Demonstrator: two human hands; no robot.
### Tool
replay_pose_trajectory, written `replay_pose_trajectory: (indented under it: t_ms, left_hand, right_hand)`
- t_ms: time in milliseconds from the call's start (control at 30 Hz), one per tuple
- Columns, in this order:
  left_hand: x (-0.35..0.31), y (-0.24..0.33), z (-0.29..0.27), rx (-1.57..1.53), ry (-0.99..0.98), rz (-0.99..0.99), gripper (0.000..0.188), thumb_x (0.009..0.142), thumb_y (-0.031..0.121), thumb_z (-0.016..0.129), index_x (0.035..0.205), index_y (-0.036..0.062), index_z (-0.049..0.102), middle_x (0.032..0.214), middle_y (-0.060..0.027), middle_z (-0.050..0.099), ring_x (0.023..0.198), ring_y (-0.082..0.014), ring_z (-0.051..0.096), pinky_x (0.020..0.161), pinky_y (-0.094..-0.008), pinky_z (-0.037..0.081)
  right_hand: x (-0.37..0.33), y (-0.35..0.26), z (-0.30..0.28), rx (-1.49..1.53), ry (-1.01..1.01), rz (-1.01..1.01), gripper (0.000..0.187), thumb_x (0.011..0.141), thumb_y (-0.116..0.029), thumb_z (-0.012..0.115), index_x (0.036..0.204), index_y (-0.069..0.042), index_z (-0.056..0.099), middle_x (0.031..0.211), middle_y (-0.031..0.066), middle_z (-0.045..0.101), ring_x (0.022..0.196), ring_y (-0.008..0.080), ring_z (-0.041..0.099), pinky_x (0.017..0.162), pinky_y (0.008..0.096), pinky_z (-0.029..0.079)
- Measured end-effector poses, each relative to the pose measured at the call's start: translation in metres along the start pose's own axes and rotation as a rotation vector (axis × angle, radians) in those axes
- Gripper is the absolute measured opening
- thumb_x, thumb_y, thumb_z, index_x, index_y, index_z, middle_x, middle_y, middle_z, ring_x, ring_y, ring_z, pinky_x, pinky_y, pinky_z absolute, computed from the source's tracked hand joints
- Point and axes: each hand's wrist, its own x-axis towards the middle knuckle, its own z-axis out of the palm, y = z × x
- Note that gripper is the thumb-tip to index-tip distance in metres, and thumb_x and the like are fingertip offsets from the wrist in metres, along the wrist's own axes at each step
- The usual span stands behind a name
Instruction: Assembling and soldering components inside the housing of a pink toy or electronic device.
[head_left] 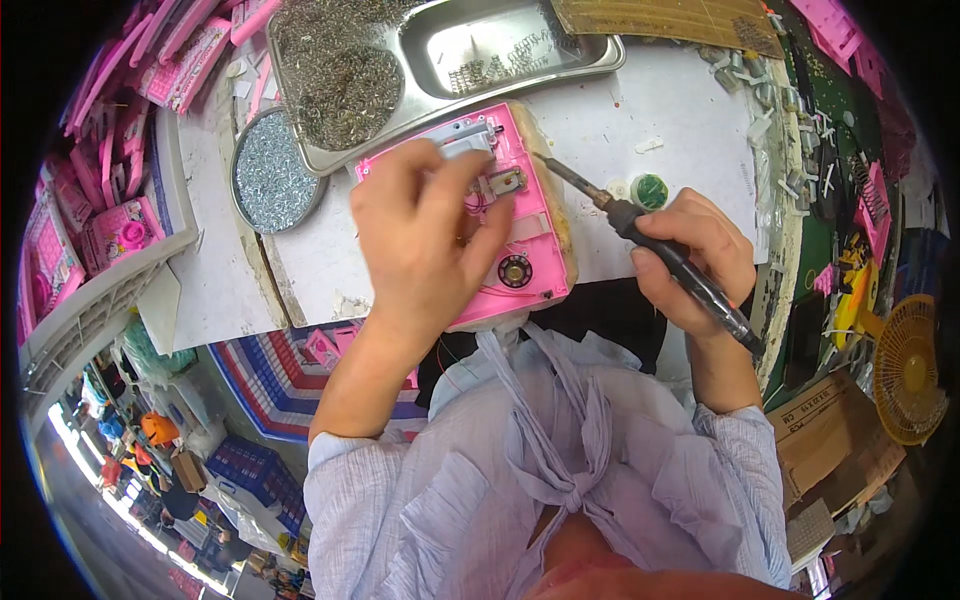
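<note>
A pink plastic toy housing lies open in front of me on a pale yellowish pad. Inside it sit a round black speaker, a small metal-and-plastic part and thin wires. My left hand bends over the housing, thumb and fingers curled about the wires near that part; what they pinch is hidden. In my right hand is a black-handled soldering iron, its thin tip pointing up and left by the housing's right edge, apart from the wires.
A metal tray of small springs and metal pieces stands behind the housing. Left of it is a round dish of screws. A green-topped round container sits beside the iron. Pink parts pile at left; a yellow fan stands right.
</note>
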Motion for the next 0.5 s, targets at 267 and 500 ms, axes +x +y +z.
replay_pose_trajectory:
  t_ms: [267, 500]
  left_hand:
    - [-0.034, -0.028, -0.054, 0.206, -0.267, -0.367, 0.018, 0.089, 0.013, 0.077, 0.1, 0.0012, 0.069, 0.086, -0.014, 0.063, 0.07, -0.0287, 0.062, 0.066, -0.039, 0.051]
    - [-0.017, -0.024, -0.042, 0.029, 0.087, -0.017, 0.01, 0.091, -0.001, 0.074, 0.101, -0.0014, 0.073, 0.094, -0.0097, 0.074, 0.074, -0.0115, 0.067, 0.062, -0.0243, 0.052]
  right_hand:
    - [-0.005, 0.007, -0.003, 0.016, 0.05, 0.035, 0.028, 0.076, 0.004, 0.077, 0.103, 0.004, 0.068, 0.069, 0.0074, 0.059, 0.058, 0.0162, 0.05, 0.052, 0.0291, 0.035]
    - [-0.001, -0.008, 0.006, 0.113, 0.094, 0.098, 0.03, 0.081, 0.002, 0.078, 0.109, 0.004, 0.069, 0.081, 0.0103, 0.067, 0.067, 0.0159, 0.06, 0.058, 0.0271, 0.045]
